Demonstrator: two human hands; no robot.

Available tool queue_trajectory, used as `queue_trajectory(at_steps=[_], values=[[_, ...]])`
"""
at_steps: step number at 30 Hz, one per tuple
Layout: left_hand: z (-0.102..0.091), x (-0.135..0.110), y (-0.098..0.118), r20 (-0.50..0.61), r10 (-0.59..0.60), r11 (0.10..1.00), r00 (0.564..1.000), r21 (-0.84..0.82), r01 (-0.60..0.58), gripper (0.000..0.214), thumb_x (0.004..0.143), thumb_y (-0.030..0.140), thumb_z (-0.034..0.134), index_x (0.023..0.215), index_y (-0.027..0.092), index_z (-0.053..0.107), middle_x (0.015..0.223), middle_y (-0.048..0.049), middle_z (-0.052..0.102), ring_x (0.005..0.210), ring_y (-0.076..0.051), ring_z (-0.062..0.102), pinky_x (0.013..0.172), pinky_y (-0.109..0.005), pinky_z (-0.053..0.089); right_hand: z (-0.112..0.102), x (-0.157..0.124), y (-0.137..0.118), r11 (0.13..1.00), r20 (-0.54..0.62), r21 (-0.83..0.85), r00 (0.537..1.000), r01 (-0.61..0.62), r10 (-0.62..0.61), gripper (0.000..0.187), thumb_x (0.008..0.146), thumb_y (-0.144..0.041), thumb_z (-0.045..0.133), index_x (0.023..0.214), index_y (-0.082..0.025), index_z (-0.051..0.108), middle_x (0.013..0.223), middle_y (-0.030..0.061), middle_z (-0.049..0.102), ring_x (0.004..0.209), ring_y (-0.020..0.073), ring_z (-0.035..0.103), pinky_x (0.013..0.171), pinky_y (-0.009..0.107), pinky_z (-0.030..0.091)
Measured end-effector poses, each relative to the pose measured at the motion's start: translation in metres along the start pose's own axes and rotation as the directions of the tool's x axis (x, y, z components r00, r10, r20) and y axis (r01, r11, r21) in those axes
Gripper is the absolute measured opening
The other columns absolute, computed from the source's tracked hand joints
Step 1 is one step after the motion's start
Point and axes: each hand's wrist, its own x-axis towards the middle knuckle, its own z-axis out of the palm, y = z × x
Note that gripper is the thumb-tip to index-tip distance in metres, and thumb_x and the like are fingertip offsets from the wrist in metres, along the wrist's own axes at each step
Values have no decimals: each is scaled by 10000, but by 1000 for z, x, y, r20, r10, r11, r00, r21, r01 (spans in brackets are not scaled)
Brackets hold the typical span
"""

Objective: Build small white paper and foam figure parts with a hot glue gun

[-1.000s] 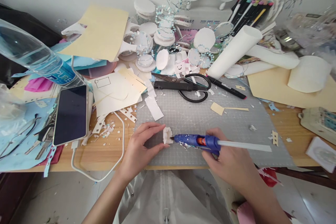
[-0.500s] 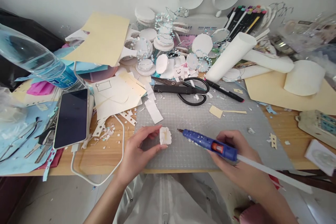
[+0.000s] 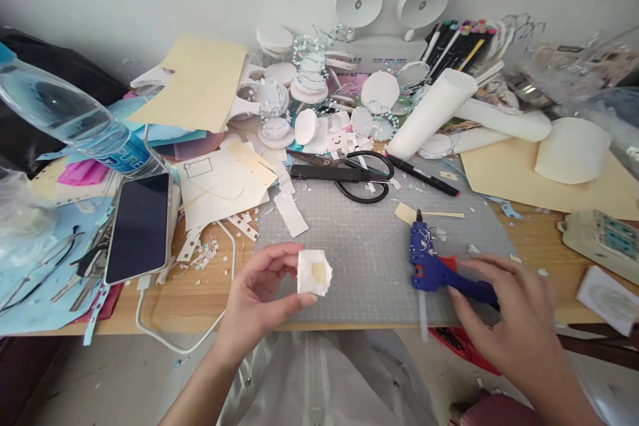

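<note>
- White piece (image 3: 307,273), lower centre of frame: I've got it pinched in left hand (image 3: 257,293).
- Blue glue gun (image 3: 430,266), lower right, on grey mat (image 3: 359,233); my right hand (image 3: 519,313) loosely spread at its handle (image 3: 474,287), contact unclear.
- Scissors (image 3: 324,174) mid-frame.

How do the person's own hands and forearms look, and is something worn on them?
The left hand and right hand are bare: no gloves, rings or watch show. The visible forearms have no sleeves. Between them appears a light grey garment with a central seam.
</note>
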Motion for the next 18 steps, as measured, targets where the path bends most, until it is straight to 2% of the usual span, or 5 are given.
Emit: queue_trajectory(at_steps=[3, 6, 8, 12, 18], values=[[9, -2, 5, 22, 27, 997, 999, -67, -25, 508, 684, 85, 821, 1136, 267, 673, 919, -1, 732, 833, -113, 656, 777, -183, 514, -15, 6, -37, 977, -98, 210, 993, -47, 69, 189, 842, -257, 608, 1022, -202, 590, 1022, 114, 590, 967, 289, 558, 910, 478, 383], [21, -5, 10, 30, 61, 995, 998, -82, -58, 528, 659, 75, 833, 1119, 276, 672, 892, 9, 723, 799, -102, 644, 747, -169, 510, -16, 14, -84, 780, -16, 626, 1000, -7, 22, 104, 846, -148, 560, 924, -218, 561, 886, 54, 565, 820, 198, 561, 698, 320, 446], [27, -8, 13, 21, 88, 995, 996, -43, -87, 542, 634, 58, 843, 1101, 275, 675, 890, 13, 705, 800, -98, 632, 751, -164, 510, -9, 20, -110, 671, 60, 741, 996, 3, -72, 84, 848, -150, 556, 896, -214, 533, 782, 16, 549, 725, 158, 539, 634, 279, 438], [33, -16, 15, -4, 138, 988, 990, 77, -138, 561, 613, 30, 846, 1091, 270, 678, 937, 8, 680, 857, -106, 621, 806, -173, 515, 4, 31, -137, 564, 80, 825, 994, -25, -73, 75, 870, -176, 553, 846, -206, 488, 733, -9, 521, 677, 125, 500, 607, 253, 420], [33, -21, 13, -42, 190, 966, 981, 187, -179, 572, 636, 22, 832, 1115, 288, 668, 955, 11, 663, 882, -105, 610, 846, -180, 509, 4, 30, -139, 600, -8, 798, 998, 46, -67, 117, 855, -94, 553, 855, -202, 507, 751, -12, 558, 700, 111, 514, 654, 241, 415]])
